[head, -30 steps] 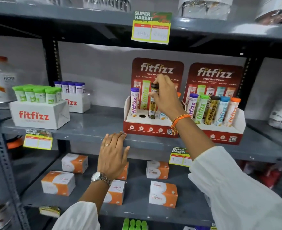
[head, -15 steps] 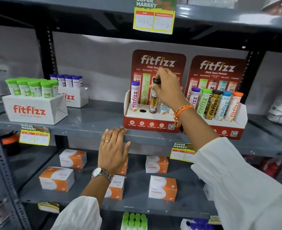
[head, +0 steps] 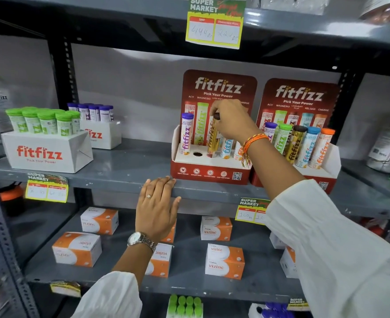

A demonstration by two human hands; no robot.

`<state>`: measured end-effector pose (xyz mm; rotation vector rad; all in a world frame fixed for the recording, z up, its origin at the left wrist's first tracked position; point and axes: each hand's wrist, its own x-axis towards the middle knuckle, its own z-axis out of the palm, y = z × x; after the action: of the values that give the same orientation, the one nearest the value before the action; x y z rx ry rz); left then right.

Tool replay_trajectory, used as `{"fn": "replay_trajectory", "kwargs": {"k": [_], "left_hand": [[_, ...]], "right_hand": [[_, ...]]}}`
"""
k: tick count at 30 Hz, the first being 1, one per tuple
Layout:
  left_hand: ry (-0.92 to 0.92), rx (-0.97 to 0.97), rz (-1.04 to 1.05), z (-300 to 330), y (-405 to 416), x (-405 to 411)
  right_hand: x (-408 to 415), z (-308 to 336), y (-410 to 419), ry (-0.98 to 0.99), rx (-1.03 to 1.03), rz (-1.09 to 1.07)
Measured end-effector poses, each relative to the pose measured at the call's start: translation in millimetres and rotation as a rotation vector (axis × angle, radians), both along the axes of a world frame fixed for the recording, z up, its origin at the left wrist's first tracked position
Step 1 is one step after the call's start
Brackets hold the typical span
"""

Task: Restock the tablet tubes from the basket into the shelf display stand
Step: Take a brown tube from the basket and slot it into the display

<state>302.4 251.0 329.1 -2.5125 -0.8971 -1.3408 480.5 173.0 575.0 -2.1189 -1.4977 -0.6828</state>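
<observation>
**shelfguy:** so the right hand point(head: 231, 120) has its fingers point(head: 220, 112) pinched on the dark cap of a gold tube point(head: 213, 140), foot already down in the third hole of the left display stand point(head: 210, 172). What could go wrong? I'd guess the tube goes in crooked. The stand is just folded card, glossy red front, white top with round punched holes, so a sideways shove could crease the rim or slide the whole thing along the smooth grey metal shelf point(head: 120, 173)

**restock_r:** yeah, and the purple-capped tube point(head: 186, 134) stands at 9 o'clock of it with an empty hole point(head: 197, 154) between, blue-labelled tube point(head: 226, 148) close at 3 o'clock. Slick printed plastic cylinders, tall and thin, probably tip like dominoes if the wrist knocks one

**shelfguy:** left hand point(head: 158, 207) isn't holding anything, fingers flat and close together on the shelf edge at 7 o'clock of the stand. Doesn't brace the card itself though

**restock_r:** can't see the basket anywhere. That empty hole says it's not done
</observation>
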Motion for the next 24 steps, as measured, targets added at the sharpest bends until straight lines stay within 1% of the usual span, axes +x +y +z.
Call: {"fn": "replay_trajectory", "kwargs": {"k": [9, 17, 24], "left_hand": [[0.018, -0.018, 0.008, 0, 0, -1], [0.013, -0.021, 0.006, 0, 0, 0], [0.012, -0.020, 0.009, 0, -1, 0]], "right_hand": [[-1, 4, 10, 0.160, -0.015, 0.064], [8, 3, 15, 0.189, -0.011, 0.074], [5, 5, 11, 0.175, -0.032, 0.066]]}}
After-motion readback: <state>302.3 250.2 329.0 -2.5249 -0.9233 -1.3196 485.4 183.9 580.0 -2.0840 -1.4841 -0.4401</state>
